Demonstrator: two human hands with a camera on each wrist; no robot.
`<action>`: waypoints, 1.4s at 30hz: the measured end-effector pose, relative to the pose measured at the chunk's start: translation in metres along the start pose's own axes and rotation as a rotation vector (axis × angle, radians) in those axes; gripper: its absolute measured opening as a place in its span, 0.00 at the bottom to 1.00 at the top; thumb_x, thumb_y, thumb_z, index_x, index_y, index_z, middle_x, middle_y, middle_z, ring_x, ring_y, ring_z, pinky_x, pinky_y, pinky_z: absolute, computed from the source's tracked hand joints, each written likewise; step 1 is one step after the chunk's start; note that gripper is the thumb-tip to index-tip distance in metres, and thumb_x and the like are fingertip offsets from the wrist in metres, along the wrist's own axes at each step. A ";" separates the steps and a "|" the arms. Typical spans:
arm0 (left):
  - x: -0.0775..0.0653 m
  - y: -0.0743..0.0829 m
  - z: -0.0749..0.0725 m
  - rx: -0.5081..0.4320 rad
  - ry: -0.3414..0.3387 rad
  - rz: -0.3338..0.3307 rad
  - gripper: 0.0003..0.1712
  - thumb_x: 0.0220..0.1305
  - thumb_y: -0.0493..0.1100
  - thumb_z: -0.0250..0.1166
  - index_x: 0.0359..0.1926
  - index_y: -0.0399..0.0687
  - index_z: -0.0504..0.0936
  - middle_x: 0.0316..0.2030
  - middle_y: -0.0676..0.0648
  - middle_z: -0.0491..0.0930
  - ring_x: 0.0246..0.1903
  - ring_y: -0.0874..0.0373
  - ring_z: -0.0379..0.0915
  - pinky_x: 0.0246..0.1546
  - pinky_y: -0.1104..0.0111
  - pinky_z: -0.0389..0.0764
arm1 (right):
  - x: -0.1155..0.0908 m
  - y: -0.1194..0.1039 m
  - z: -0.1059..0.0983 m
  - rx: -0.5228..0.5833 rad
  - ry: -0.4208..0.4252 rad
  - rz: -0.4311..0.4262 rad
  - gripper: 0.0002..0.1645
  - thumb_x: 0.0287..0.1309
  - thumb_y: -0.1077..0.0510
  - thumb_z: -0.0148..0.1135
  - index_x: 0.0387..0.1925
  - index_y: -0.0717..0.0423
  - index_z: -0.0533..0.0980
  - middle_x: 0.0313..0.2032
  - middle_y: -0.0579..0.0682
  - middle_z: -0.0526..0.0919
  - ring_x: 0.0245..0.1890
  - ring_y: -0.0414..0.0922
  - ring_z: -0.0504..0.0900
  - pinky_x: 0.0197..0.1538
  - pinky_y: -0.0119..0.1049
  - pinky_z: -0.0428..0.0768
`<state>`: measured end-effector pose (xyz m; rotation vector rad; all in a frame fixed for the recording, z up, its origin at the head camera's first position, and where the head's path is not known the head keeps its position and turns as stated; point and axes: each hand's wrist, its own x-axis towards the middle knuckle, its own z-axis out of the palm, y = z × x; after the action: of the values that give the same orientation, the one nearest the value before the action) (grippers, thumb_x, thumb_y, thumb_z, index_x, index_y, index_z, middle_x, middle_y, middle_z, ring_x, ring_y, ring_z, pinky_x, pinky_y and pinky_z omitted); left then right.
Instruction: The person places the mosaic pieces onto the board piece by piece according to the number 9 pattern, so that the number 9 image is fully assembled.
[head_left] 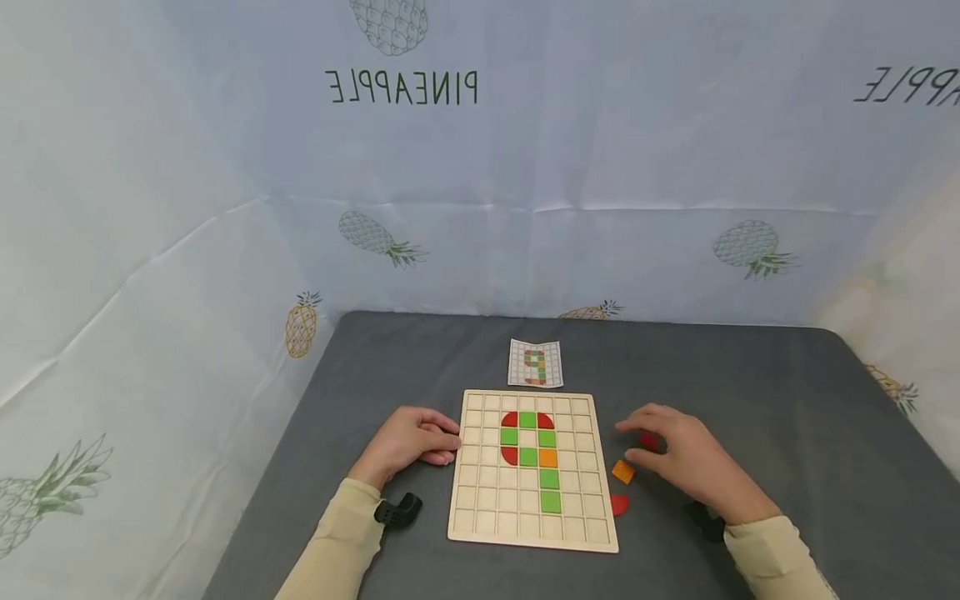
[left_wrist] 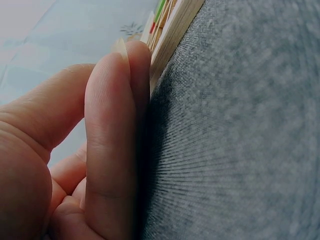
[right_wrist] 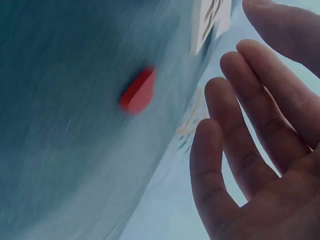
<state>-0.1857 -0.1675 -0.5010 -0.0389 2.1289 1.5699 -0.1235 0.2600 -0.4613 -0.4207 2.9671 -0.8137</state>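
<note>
A pale wooden grid board (head_left: 487, 500) lies on the table, bearing red rounded-corner tiles (head_left: 510, 456), several green square tiles (head_left: 550, 478) and an orange square tile (head_left: 548, 458) laid out like a figure nine. My left hand (head_left: 408, 439) rests at the board's left edge, fingertips at its side; the left wrist view shows them close against the wooden rim (left_wrist: 175, 37). To the right of the board, my right hand (head_left: 684, 454) hovers with fingers spread and holds nothing. Beneath it lies a red tile (right_wrist: 140, 91), partly hidden in the head view. A loose orange tile (head_left: 623, 472) sits near the thumb.
Another loose red tile (head_left: 619, 504) lies against the board's right edge. Behind the board is a creased paper card (head_left: 536, 364) printed with a similar coloured figure on a grid. Pineapple-print cloth (head_left: 600, 158) hangs around the dark grey table (head_left: 420, 358).
</note>
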 end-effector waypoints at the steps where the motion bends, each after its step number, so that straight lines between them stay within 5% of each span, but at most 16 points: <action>1: -0.001 -0.001 0.000 0.001 -0.001 0.001 0.19 0.59 0.43 0.83 0.49 0.42 0.91 0.32 0.44 0.92 0.29 0.58 0.91 0.36 0.64 0.93 | 0.000 0.005 -0.001 -0.005 0.009 0.002 0.24 0.57 0.55 0.84 0.56 0.45 0.88 0.55 0.47 0.87 0.56 0.53 0.86 0.54 0.56 0.89; 15: -0.007 -0.009 0.002 -0.015 -0.021 0.011 0.20 0.60 0.43 0.83 0.50 0.40 0.90 0.32 0.45 0.92 0.29 0.58 0.90 0.37 0.64 0.94 | -0.007 0.040 0.003 0.000 -0.031 0.052 0.24 0.55 0.51 0.85 0.54 0.43 0.88 0.57 0.51 0.88 0.61 0.61 0.84 0.60 0.66 0.84; 34: -0.003 0.001 -0.001 -0.002 -0.002 0.034 0.20 0.61 0.42 0.82 0.51 0.38 0.90 0.33 0.44 0.92 0.29 0.58 0.90 0.35 0.64 0.93 | -0.019 0.046 -0.006 -0.041 -0.026 0.067 0.17 0.54 0.53 0.85 0.45 0.38 0.88 0.47 0.38 0.86 0.47 0.46 0.86 0.50 0.49 0.88; 42: -0.002 0.001 0.000 -0.005 -0.012 0.031 0.20 0.60 0.43 0.82 0.50 0.39 0.90 0.33 0.44 0.92 0.30 0.58 0.91 0.36 0.64 0.93 | -0.015 0.047 -0.005 -0.038 -0.041 0.089 0.15 0.55 0.54 0.85 0.43 0.39 0.88 0.46 0.41 0.86 0.46 0.45 0.85 0.49 0.51 0.88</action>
<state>-0.1845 -0.1676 -0.4999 0.0015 2.1261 1.5885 -0.1208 0.3053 -0.4816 -0.3005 2.9432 -0.7314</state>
